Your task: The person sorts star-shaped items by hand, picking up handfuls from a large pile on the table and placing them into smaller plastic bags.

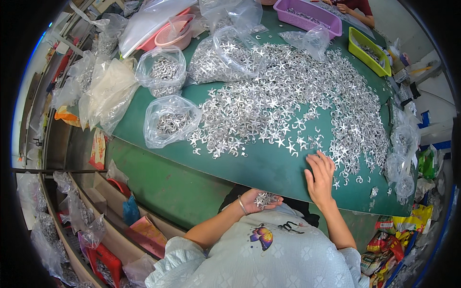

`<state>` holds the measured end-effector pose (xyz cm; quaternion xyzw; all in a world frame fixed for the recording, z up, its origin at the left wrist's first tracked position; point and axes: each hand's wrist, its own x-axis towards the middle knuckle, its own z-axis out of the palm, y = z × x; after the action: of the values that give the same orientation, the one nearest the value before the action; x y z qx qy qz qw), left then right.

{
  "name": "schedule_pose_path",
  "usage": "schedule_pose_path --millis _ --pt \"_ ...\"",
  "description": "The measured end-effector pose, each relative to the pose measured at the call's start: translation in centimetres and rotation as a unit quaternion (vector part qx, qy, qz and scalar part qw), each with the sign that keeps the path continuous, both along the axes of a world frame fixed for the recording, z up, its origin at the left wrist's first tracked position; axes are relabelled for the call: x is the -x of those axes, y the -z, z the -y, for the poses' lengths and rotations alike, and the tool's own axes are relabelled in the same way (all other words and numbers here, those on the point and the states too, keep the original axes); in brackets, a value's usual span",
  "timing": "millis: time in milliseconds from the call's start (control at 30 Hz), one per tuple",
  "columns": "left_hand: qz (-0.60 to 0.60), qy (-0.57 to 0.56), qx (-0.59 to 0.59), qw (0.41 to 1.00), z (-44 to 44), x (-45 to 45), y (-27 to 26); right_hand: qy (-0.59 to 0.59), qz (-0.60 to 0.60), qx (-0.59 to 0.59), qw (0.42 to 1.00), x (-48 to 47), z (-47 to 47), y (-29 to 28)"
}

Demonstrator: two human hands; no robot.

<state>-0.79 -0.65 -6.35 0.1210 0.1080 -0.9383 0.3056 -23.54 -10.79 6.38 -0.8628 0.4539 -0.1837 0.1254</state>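
My left hand is palm up just below the near edge of the green table, cupping a small heap of silvery star-shaped metal pieces. My right hand is over the table with its fingers apart, fingertips at the near edge of the spread metal pieces; nothing shows in it. The spread mixes starfish shapes, crescents and rings. A plastic bag of star pieces lies behind it, and open plastic bags with crescent-like pieces and other small metal pieces stand at the left.
A purple basin and a lime-green tray hold metal pieces at the far right. Pink baskets stand at the back left. Clear bags line the right edge. A co-worker's hands are at the far end. Shelving holds more bags lower left.
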Motion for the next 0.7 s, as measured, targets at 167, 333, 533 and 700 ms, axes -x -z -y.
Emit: schedule_pose_path --millis 167,333,533,700 --pt "0.033 0.011 -0.012 0.999 0.3 0.3 -0.9 -0.049 -0.066 -0.009 0.997 -3.4 0.1 -1.9" --pt "0.043 -0.01 -0.001 0.999 0.3 0.8 -1.7 0.025 -0.071 0.013 0.997 -1.2 -0.1 -1.2" --pt "0.075 0.021 0.029 0.997 1.0 0.8 -2.9 -0.092 -0.009 -0.026 0.995 -4.6 0.2 -0.6" --pt "-0.119 -0.058 -0.026 0.991 0.4 1.0 -2.0 -0.206 0.027 -0.075 0.975 -2.9 -3.3 -1.6"
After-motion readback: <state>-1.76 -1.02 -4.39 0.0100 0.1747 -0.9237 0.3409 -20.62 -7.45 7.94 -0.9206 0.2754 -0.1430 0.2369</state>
